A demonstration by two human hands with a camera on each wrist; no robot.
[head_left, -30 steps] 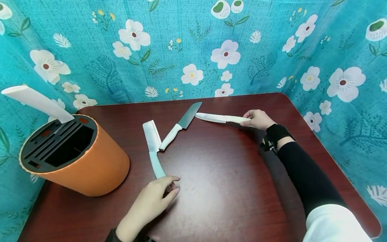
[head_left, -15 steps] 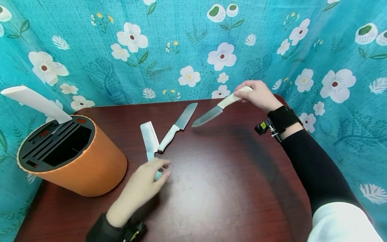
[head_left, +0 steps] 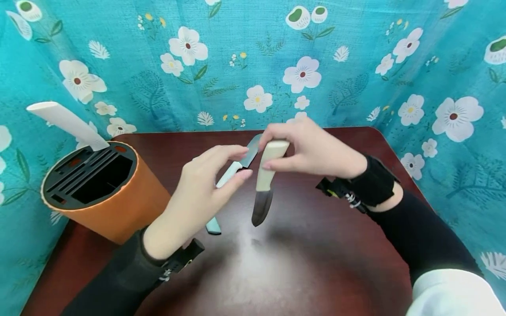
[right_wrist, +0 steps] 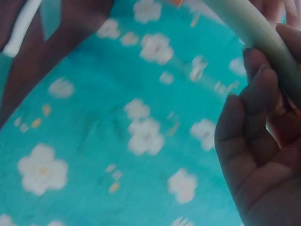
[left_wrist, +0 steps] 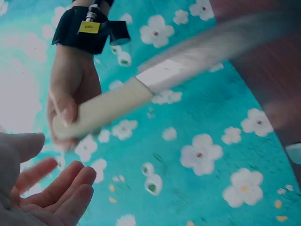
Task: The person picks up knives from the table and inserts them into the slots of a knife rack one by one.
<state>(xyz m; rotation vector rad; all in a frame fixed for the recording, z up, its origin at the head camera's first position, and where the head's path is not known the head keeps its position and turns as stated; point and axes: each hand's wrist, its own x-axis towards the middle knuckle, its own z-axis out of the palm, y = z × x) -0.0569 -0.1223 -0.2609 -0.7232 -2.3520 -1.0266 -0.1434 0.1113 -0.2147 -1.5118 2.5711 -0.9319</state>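
My right hand (head_left: 312, 147) pinches a kitchen knife (head_left: 266, 171) by its cream handle, above the table with the blade tipped down. The left wrist view shows the same knife (left_wrist: 106, 107) with its blade blurred and the fingers near the butt of the handle. Just left of it, my left hand (head_left: 199, 186) is raised with thumb and fingers spread apart, holding nothing. Behind that hand lies a white-handled knife (head_left: 230, 173) with a broad blade, partly covered. Below it pokes out the pale blue handle end of a cleaver (head_left: 213, 226); its blade is hidden by the left hand.
An orange round-sided knife block (head_left: 144, 197) with a black slotted top stands at the left. From one slot rises a white handle (head_left: 69, 125). The dark red table (head_left: 324, 245) meets a blue flowered cloth (head_left: 237, 57) behind and at the sides.
My right hand has lifted the cream-handled knife off the table and brought it left, turning its blade downward. The left hand has risen from the cleaver handle toward the knife.
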